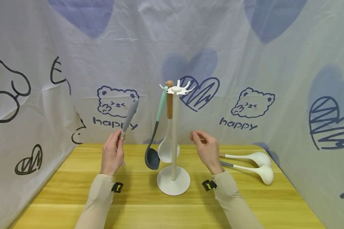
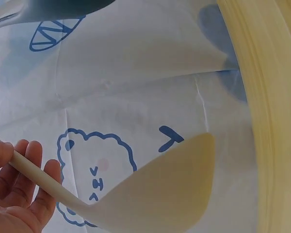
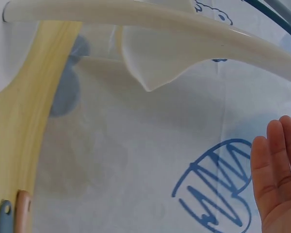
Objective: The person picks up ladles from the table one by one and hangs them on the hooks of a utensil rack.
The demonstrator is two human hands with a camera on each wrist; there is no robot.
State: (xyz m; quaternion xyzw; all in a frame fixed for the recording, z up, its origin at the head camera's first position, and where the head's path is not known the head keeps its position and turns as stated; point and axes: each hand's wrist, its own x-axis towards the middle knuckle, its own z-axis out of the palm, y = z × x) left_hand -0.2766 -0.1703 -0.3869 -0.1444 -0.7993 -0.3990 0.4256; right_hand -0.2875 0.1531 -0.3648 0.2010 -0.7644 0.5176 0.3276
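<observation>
My left hand (image 1: 112, 152) grips a spatula by its pale shaft, left of the stand. Its grey handle (image 1: 130, 115) points up, and its broad off-white blade (image 2: 160, 189) shows in the left wrist view. The white utensil stand (image 1: 174, 136) has a round base and a ring of hooks on top. From its left side hang a dark ladle (image 1: 152, 158) with a mint green handle and a white utensil (image 1: 165, 151) with a brown handle, partly behind the pole. Right of the stand my right hand (image 1: 207, 151) is raised, fingers relaxed, holding nothing.
Two white ladles lie on the wooden table (image 1: 132, 210) at the right, one with a brown handle (image 1: 222, 155), one with a grey handle (image 1: 227, 164). A white cloth (image 1: 149, 57) with blue drawings hangs behind and at both sides.
</observation>
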